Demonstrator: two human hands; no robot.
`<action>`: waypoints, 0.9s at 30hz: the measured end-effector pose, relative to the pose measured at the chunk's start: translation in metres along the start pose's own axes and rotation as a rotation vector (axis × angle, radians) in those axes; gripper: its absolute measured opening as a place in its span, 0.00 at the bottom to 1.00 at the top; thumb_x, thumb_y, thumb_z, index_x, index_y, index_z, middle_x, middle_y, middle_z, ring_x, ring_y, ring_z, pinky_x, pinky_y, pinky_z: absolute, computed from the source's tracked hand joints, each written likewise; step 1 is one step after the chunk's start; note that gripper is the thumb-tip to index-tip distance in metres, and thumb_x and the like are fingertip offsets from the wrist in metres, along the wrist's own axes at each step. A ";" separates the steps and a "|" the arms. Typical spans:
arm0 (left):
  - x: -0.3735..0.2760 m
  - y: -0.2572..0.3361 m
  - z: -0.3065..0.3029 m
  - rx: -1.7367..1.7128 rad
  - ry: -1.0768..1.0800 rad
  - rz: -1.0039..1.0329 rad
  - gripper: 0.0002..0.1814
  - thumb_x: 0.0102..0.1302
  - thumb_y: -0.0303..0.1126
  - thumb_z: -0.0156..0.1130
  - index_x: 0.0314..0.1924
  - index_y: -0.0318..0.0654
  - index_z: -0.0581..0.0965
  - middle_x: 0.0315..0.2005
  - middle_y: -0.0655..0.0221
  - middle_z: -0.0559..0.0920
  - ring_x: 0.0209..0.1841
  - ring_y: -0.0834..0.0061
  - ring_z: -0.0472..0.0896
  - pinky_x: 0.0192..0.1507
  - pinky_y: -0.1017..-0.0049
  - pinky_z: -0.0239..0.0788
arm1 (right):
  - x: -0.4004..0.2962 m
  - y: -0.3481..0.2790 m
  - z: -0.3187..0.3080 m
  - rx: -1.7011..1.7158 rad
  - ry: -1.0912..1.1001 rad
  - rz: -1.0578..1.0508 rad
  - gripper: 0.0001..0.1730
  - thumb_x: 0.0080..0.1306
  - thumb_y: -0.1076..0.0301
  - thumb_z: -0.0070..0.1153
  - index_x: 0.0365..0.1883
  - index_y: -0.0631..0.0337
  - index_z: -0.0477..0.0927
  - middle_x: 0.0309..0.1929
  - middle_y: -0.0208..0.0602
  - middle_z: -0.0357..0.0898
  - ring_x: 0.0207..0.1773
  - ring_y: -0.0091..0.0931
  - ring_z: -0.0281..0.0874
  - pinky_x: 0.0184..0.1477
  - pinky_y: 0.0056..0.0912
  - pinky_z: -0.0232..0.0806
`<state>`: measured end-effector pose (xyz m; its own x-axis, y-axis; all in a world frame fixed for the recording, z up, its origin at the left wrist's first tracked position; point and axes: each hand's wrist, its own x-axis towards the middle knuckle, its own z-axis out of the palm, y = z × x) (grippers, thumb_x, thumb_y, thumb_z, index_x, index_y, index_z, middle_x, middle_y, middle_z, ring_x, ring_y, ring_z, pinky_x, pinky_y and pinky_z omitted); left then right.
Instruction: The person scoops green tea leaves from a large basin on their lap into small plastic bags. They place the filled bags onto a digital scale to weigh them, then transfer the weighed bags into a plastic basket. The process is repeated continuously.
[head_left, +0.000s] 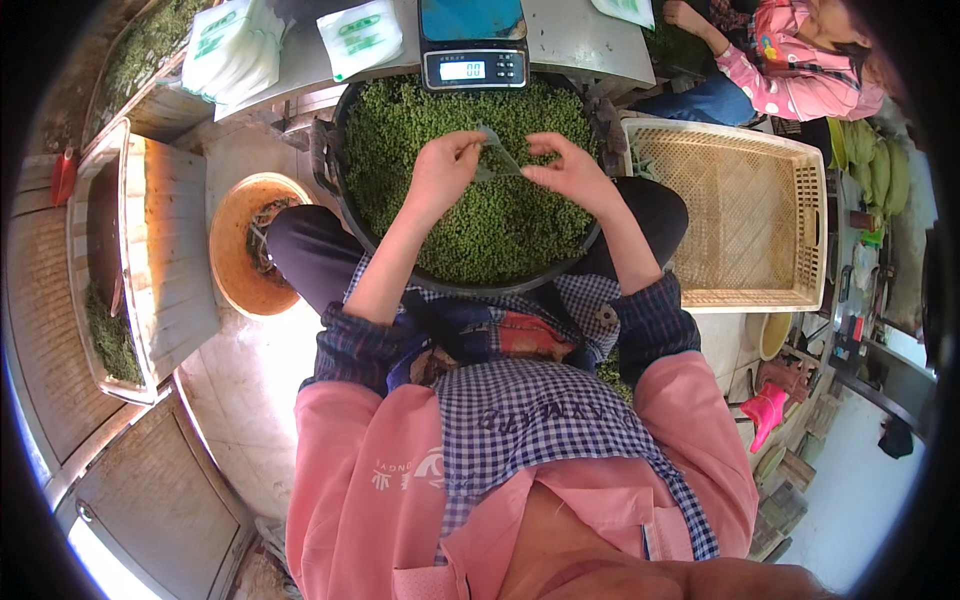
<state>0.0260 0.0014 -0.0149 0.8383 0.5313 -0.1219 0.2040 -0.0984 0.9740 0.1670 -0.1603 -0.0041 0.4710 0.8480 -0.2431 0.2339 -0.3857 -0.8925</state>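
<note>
A large dark round tub heaped with small green peppercorn-like berries (480, 232) stands before me, between my knees. Above the heap, my left hand (450, 165) pinches a small clear plastic bag (496, 159) between thumb and fingers. My right hand (562, 165) is at the bag's other side, thumb and fingers apart; whether its thumb touches the plastic is unclear. Just beyond the tub, a digital scale (474, 67) with a blue top and lit display sits at the metal table's edge. Flat plastic bags with green print (361, 37) lie on the table left of it.
A larger stack of bags (232, 52) lies at the table's left. An orange-brown bucket (225, 247) holding scraps stands left of my knee. A cream plastic crate (731, 300) is at the right. Another person (802, 75) in pink sits at the upper right. The metal table (600, 52) spans the front.
</note>
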 end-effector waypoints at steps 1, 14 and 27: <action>-0.001 0.008 -0.003 -0.100 -0.016 -0.026 0.13 0.67 0.28 0.51 0.48 0.32 0.78 0.18 0.76 0.72 0.20 0.86 0.68 0.23 0.82 0.61 | -0.003 0.007 0.000 -0.142 0.050 -0.032 0.29 0.57 0.58 0.65 0.52 0.66 0.72 0.51 0.42 0.72 0.40 0.27 0.76 0.41 0.28 0.70; 0.012 0.039 -0.031 -0.026 -0.156 -0.054 0.12 0.67 0.29 0.52 0.46 0.37 0.80 0.16 0.81 0.69 0.19 0.90 0.66 0.22 0.85 0.59 | -0.004 0.028 0.055 -0.495 -0.165 -0.123 0.13 0.53 0.67 0.60 0.35 0.62 0.76 0.34 0.44 0.76 0.39 0.40 0.76 0.41 0.42 0.68; 0.159 0.061 -0.037 0.754 0.027 0.727 0.16 0.63 0.35 0.57 0.51 0.45 0.76 0.25 0.60 0.80 0.24 0.66 0.76 0.31 0.71 0.69 | -0.013 0.034 0.049 -0.126 -0.006 -0.113 0.09 0.55 0.71 0.59 0.33 0.64 0.76 0.27 0.40 0.75 0.29 0.32 0.75 0.33 0.33 0.67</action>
<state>0.1532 0.1113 0.0323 0.8755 0.1517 0.4588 -0.0746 -0.8956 0.4385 0.1274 -0.1665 -0.0500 0.4304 0.8907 -0.1465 0.3905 -0.3300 -0.8594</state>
